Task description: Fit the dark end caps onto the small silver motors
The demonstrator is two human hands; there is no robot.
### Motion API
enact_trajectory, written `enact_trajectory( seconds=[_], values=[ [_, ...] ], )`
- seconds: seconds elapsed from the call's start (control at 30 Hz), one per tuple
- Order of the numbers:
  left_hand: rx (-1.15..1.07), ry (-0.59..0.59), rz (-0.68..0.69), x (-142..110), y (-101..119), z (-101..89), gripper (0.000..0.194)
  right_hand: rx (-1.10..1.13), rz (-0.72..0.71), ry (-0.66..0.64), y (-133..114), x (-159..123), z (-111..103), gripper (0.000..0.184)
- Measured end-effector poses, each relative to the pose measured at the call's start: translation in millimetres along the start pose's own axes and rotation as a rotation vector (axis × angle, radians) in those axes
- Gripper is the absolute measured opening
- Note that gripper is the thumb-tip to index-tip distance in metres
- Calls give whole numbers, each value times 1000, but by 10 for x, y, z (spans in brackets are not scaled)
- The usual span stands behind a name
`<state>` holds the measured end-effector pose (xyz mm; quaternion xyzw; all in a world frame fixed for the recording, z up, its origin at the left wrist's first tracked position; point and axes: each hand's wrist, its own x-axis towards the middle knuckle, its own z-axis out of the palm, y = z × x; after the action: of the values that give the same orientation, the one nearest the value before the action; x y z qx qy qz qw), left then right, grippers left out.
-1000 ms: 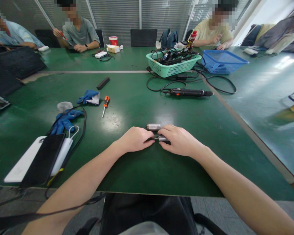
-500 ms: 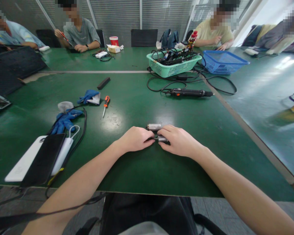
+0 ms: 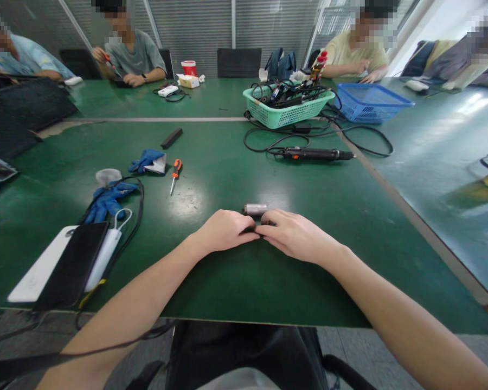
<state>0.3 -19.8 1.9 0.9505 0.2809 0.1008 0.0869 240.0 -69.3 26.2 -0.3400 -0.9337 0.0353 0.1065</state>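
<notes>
My left hand rests low over the green table, thumb and fingers closed on a small dark part that is mostly hidden. Fingertip to fingertip with it, my right hand is closed around a metal cylinder, which its fingers now cover almost wholly. Just beyond my fingers, a second silver metal cylinder with a dark left end lies on its side on the table.
An orange-handled screwdriver, blue gloves and a black phone lie to the left. Ahead are a corded black electric screwdriver, a green basket full of tools and a blue basket. Several people sit around the table.
My right thumb and fingers have moved left and closed over the metal cylinder, which showed between my hands before. My left hand has stayed nearly still.
</notes>
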Motion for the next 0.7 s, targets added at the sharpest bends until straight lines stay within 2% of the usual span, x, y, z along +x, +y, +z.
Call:
enact_trajectory(
  seconds=[0.1, 0.17, 0.3, 0.47, 0.57, 0.7],
  values=[
    [-9, 10, -8, -7, -12, 8, 35, -22, 59, -31, 125, -78, -54, 23],
    [0, 19, -11, -8, -19, 14, 34, -37, 154, -52, 288, -156, -87, 24],
    [10, 23, -11, -6, -25, 21, 32, -134, 418, -98, 742, -351, -115, 26],
    [44, 23, -18, -7, -21, 19, 32, -221, 818, -120, 1262, -650, -108, 33],
    [59, 38, -28, -8, -19, 9, 33, -200, 994, -116, 1454, -837, -119, 36],
    [66, 65, -45, -9, -16, -5, 34, -212, 1117, -92, 1584, -1026, -138, 40]
  ],
)
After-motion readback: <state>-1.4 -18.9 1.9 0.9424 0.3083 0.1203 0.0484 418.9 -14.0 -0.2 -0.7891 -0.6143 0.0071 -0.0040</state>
